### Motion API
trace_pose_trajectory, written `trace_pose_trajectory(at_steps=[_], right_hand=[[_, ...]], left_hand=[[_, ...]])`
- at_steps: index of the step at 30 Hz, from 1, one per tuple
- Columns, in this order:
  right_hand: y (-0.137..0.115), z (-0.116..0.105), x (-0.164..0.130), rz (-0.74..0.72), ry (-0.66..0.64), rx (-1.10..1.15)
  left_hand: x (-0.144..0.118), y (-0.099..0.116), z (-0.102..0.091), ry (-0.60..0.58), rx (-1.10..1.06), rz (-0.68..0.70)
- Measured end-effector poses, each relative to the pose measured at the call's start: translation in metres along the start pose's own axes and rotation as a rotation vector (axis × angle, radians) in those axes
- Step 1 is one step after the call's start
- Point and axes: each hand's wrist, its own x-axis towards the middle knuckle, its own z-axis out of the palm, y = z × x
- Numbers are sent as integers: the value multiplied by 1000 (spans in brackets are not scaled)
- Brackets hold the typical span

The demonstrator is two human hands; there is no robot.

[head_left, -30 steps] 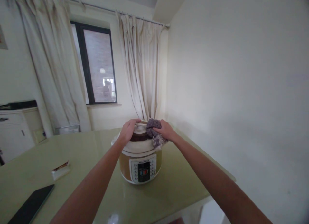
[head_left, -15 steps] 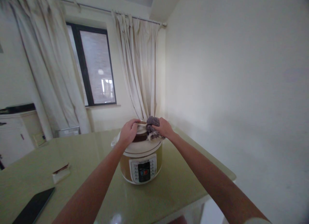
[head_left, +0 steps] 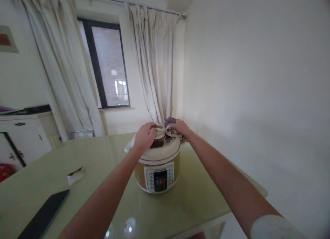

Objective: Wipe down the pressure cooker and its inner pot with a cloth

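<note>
An electric pressure cooker (head_left: 157,155), pale on top with a gold-brown body and a button panel at the front, stands on the green table. My left hand (head_left: 145,136) is closed over the left side of the lid handle (head_left: 158,128). On the other side of the lid, my right hand (head_left: 181,127) grips a greyish-purple cloth (head_left: 173,129) and presses it to the lid, right of the handle. Part of the cloth hangs over the lid's right rim. The fingertips of my right hand are partly hidden by the cloth.
A dark tablet or phone (head_left: 44,214) lies at the front left of the green table (head_left: 108,153), with a small white packet (head_left: 75,176) behind it. A white wall (head_left: 247,94) rises close on the right. Curtains (head_left: 154,60) and a white cabinet (head_left: 28,136) stand beyond.
My right hand has moved the cloth toward the back right of the lid, uncovering more of its dark top. My left hand stays on the handle. The view has shifted slightly.
</note>
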Motion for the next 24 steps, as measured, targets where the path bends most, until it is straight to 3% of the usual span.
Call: trace_pose_trajectory(at_steps=[4, 9, 12, 15, 18, 22, 24], right_hand=[[5, 3, -2, 27, 38, -29], [-9, -9, -55, -153, 116, -78], [-14, -20, -90, -264, 103, -94], [-17, -26, -105, -305, 78, -71], [-19, -24, -89, -215, 50, -70], [-14, -10, -38, -106, 35, -30], [-4, -3, -13, -61, 31, 102]], left_hand=[[1, -2, 1, 13, -6, -4], [1, -1, 0, 15, 4, -39], [0, 1, 0, 12, -14, -47], [1, 1, 0, 28, -33, -62], [2, -1, 1, 61, -40, -52], [3, -3, 2, 48, -30, -26], [3, -3, 2, 47, -23, -20]])
